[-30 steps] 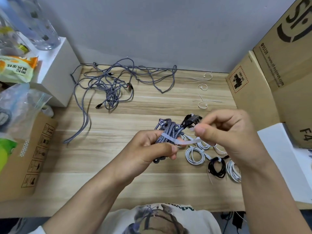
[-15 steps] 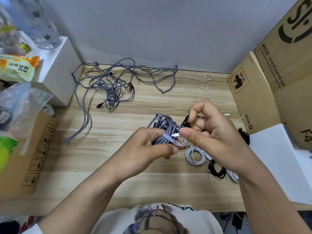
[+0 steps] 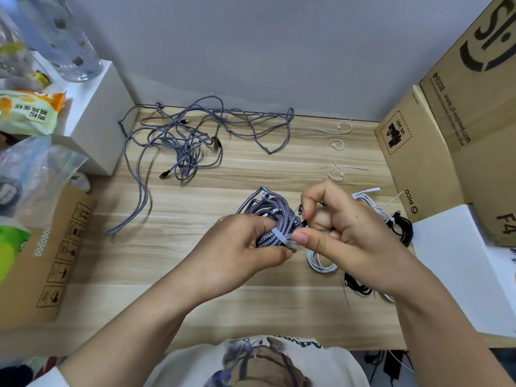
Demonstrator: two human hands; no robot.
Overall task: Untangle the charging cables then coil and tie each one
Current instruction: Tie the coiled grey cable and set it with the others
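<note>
Coiled braided cable (image 3: 272, 219) gripped in left hand (image 3: 237, 255) above wooden desk (image 3: 195, 275); white tie (image 3: 283, 240) round the coil, pinched between thumb and curled fingers of right hand (image 3: 343, 236). Tangled braided cables (image 3: 184, 141) at desk's far left. Three loose ties (image 3: 339, 146) at far right. Tied white coil (image 3: 319, 259) just beside right hand. Cardboard boxes (image 3: 435, 135), two: "PICO", "UN 3481", "95338". Left box (image 3: 50, 263): handling symbols.
</note>
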